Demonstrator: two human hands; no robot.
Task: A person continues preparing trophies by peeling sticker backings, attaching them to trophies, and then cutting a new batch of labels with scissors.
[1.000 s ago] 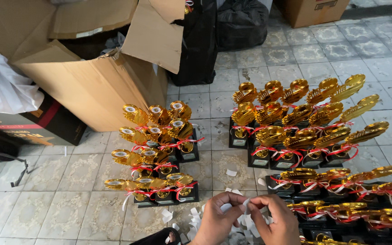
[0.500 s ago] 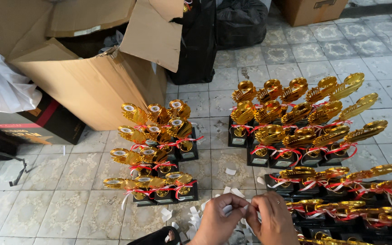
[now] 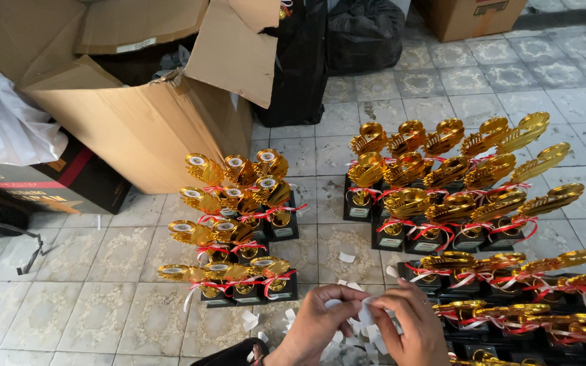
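Note:
At the bottom of the head view my left hand [image 3: 323, 325] and my right hand [image 3: 412, 329] meet over a small white paper strip [image 3: 366, 313], both pinching it between fingertips. Beneath them lies a heap of white paper scraps [image 3: 354, 339] on the tiled floor. To the left stands a group of gold trophies [image 3: 235, 224] on black bases with red-and-white ribbons. A larger group of gold trophies [image 3: 456, 196] stands to the right, reaching down past my right hand.
A big open cardboard box [image 3: 137, 115] stands at the upper left, beside a white plastic bag [image 3: 1, 122] and a dark flat box [image 3: 42, 190]. Black bags [image 3: 334, 47] and another cardboard box [image 3: 469, 17] sit at the back. A dark object [image 3: 235, 352] lies by my left wrist.
My two hands have stayed together over the scraps, fingers shifting slightly on the paper strip. The view has drifted a little; the trophies have not moved.

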